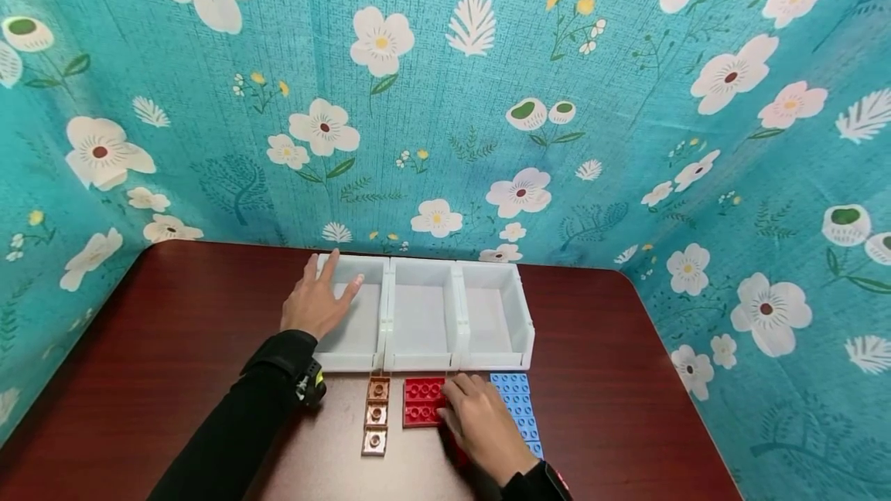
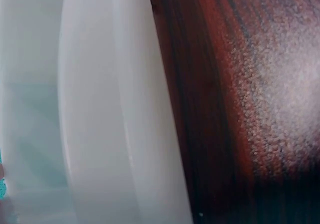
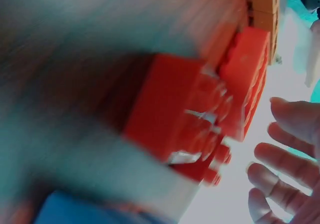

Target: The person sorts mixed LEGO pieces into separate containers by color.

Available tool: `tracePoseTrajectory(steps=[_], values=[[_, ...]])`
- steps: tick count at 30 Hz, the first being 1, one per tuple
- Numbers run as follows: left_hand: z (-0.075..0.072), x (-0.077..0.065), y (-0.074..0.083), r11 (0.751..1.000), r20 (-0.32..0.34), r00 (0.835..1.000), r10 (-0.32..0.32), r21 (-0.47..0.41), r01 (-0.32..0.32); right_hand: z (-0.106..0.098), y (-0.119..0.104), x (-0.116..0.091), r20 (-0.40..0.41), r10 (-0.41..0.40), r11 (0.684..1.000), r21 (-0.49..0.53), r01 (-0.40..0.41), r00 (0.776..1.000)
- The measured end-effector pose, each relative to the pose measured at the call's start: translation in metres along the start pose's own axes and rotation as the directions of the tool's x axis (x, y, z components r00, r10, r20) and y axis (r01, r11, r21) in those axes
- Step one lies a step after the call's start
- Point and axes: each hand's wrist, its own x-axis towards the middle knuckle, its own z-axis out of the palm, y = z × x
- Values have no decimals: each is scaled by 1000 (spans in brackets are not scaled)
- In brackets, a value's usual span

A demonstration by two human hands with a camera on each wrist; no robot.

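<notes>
My left hand spreads its fingers over the left compartment of a white three-compartment bin, thumb reaching over its inside. In the left wrist view the bin's white wall fills the near side. My right hand hangs over red toy building bricks, hiding part of them. The right wrist view shows its fingers loosely extended and apart from a red brick, with nothing between them.
Left of the red bricks, a column of three copper-brown bricks lies on the dark wooden table. Several blue bricks line up on the right. A turquoise flowered cloth hangs behind the table and along its sides.
</notes>
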Motion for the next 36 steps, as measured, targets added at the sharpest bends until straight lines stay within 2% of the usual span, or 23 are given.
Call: tracePoseTrajectory(steps=[7, 15, 20, 28, 36], values=[[1, -7, -1, 1000, 4, 1000, -5, -3, 5, 5, -14, 6, 86, -9, 999, 32, 6, 996], [-1, -10, 2, 1000, -4, 1000, -3, -5, 3, 4, -22, 1, 81, -14, 998, 70, 8, 997], [-2, -14, 0, 1000, 0, 1000, -6, 0, 6, 3, -23, 6, 109, 4, 995, 99, -15, 994], [-3, -11, -2, 1000, 10, 1000, 0, -3, 0, 1, -21, 19, 230, 83, 976, 180, -126, 970], [-3, -9, -3, 1000, 21, 1000, -7, -7, 7, 0, -20, 25, 294, 64, 982, 151, -113, 954]])
